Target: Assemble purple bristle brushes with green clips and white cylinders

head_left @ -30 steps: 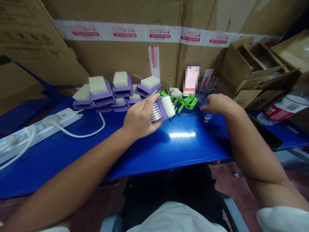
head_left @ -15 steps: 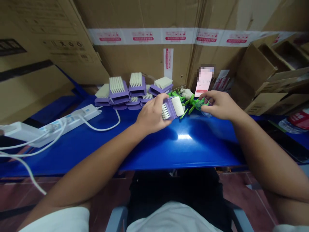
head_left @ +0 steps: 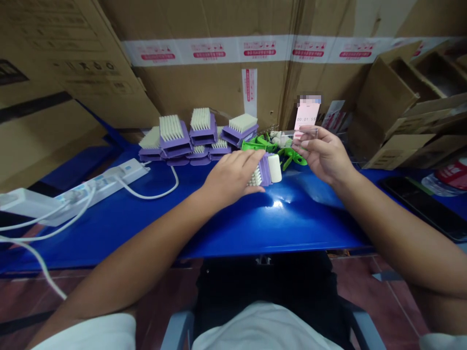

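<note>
My left hand (head_left: 233, 176) grips a purple brush with white bristles and a white roller (head_left: 268, 171) just above the blue table (head_left: 226, 223). My right hand (head_left: 323, 154) is raised a little to the right of it and pinches a clear plastic cover (head_left: 302, 133) by its end. Between and behind the hands lie green plastic handles (head_left: 262, 144) and a few white rollers (head_left: 280, 138). A pile of finished purple brushes (head_left: 197, 136) is stacked at the back, left of my left hand.
A white power strip (head_left: 69, 197) with cables lies on the left of the table. A black phone (head_left: 426, 206) rests at the right, near a water bottle (head_left: 450, 181). Cardboard boxes (head_left: 401, 102) wall in the back and right. A small timer card (head_left: 307, 115) leans against them.
My right hand has lifted off the table, holding the clear cover up. My left hand has drawn the purple brush slightly nearer and to the right.
</note>
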Tool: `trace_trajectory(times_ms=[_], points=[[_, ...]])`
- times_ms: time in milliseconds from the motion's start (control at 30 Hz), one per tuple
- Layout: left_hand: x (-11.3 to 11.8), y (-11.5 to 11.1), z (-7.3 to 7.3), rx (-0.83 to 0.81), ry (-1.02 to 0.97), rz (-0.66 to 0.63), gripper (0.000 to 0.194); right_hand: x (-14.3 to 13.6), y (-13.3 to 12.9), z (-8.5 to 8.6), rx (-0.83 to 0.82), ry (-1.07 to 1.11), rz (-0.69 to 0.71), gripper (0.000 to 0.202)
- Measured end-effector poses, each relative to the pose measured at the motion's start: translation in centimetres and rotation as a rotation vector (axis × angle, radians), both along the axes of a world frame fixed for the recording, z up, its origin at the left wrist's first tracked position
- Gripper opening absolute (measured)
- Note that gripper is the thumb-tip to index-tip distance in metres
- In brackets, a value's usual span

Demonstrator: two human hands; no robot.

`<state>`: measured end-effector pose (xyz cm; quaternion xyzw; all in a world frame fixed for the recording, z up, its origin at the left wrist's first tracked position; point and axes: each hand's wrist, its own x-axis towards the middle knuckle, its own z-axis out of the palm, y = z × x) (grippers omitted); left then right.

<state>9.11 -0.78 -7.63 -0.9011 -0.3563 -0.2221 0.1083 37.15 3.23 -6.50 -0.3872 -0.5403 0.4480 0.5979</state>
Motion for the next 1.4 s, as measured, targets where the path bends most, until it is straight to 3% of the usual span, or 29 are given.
trace_trajectory(times_ms=[133,267,433,533,633,833,1067,1233,1400], points=[[0.7,-0.8,0.0,0.012,0.178,0.124,0.086,0.4,0.4,-0.2,-0.054,-0.005,-0.057,0.04],[0.6,-1.1,0.1,0.032,0.089,0.104,0.08,0.6,0.8,-0.6,-0.022,-0.045,-0.054,0.032],[0.2,-1.4,1.0,0.021,0.072,0.085,0.052,-0.2,0.2,-0.2,-0.076,0.13,-0.002,0.04],[0.1,-1.5,1.7,-0.038,0.029,0.089,0.068,-0.9,-0.5,0.2,-0.131,0.216,0.021,0.043],[-0.2,-1.1,2.3,-0.114,0.012,0.203,0.08,-1.2,-1.0,0.5,-0.197,0.237,0.058,0.04],[-0.6,0.1,2.8,-0.441,0.15,0.359,0.07,-1.3,-1.2,0.1,-0.27,0.154,0.119,0.042],[-1.1,0.8,2.2,-0.489,-0.127,0.252,0.065,-0.9,-1.2,-0.5,-0.163,-0.195,0.252,0.044],[-2.2,1.5,2.5,-0.622,-0.265,0.065,0.055,0.0,-1.0,-0.2,-0.179,-0.488,0.343,0.047],[-2.5,2.0,2.3,-0.68,-0.334,0.006,0.055,0.4,-1.1,0.4,-0.132,-0.667,0.453,0.047]])
